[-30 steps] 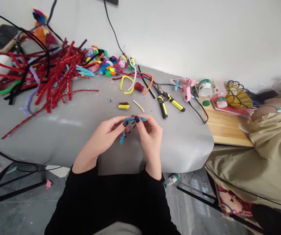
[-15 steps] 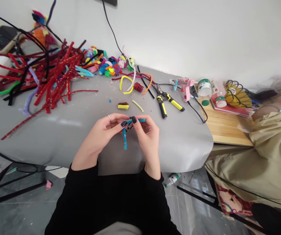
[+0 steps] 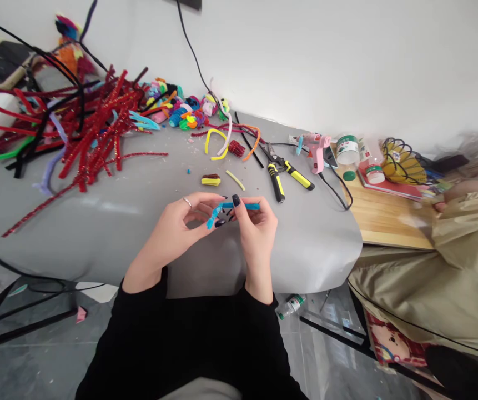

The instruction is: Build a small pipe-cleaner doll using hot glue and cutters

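Observation:
Both of my hands meet over the near edge of the grey table (image 3: 97,222) and pinch one bent blue pipe cleaner (image 3: 239,206). My left hand (image 3: 180,225), with a ring on one finger, grips its short downturned end. My right hand (image 3: 255,230) holds the straight stretch, whose tip sticks out to the right past my thumb. Just beyond my fingers lie a small yellow and dark red coil (image 3: 210,179) and a short pale yellow piece (image 3: 235,179).
A big heap of red glitter pipe cleaners (image 3: 92,128) covers the table's far left, with coloured scraps (image 3: 180,111) behind. Yellow-handled pliers (image 3: 282,172), a pink glue gun (image 3: 317,149) and its cable lie to the right. Another person in a beige garment (image 3: 442,278) sits by a wooden board (image 3: 384,219).
The blue pipe cleaner's hanging end has been bent up and shortened under my left fingers, and its right tip now sticks out farther. The person at right has shifted slightly.

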Demonstrator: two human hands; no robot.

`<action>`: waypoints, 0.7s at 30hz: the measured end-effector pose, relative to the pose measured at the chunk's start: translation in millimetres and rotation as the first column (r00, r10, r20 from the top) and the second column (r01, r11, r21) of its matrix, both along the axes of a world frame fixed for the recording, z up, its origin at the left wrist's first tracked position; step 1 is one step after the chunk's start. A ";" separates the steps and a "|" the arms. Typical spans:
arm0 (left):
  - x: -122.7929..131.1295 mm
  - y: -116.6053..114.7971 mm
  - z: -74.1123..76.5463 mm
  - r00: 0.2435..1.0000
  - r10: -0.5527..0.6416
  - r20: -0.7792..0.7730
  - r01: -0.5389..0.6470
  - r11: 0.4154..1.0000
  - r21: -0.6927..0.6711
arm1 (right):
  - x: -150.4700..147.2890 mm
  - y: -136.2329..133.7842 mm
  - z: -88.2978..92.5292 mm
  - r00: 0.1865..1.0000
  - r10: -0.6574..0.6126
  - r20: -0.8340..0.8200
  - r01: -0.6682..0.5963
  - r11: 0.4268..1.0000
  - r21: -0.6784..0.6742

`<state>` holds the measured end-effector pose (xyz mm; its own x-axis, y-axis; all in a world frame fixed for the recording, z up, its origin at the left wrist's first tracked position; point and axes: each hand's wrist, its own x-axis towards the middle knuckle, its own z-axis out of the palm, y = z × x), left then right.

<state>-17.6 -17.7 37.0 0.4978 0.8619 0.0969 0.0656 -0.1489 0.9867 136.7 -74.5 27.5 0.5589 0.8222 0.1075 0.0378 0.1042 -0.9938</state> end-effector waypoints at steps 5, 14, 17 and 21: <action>5.6 -5.2 -1.4 0.978 0.209 0.025 -0.209 0.949 0.236 | -3.7 0.6 0.0 0.998 0.049 -0.026 -0.049 0.999 -0.010; 1.0 -1.7 -9.4 0.924 0.366 0.109 -0.380 0.851 0.362 | -6.9 1.0 0.5 0.991 0.130 0.004 -0.130 0.990 0.055; 0.5 -0.9 -9.8 0.917 0.386 0.100 -0.396 0.849 0.349 | -5.0 0.6 -0.4 0.991 0.135 0.000 -0.134 0.988 0.080; 1.5 -2.4 -6.7 0.925 0.362 0.115 -0.380 0.877 0.293 | -3.3 0.3 -2.0 0.993 0.120 -0.017 -0.119 0.990 0.076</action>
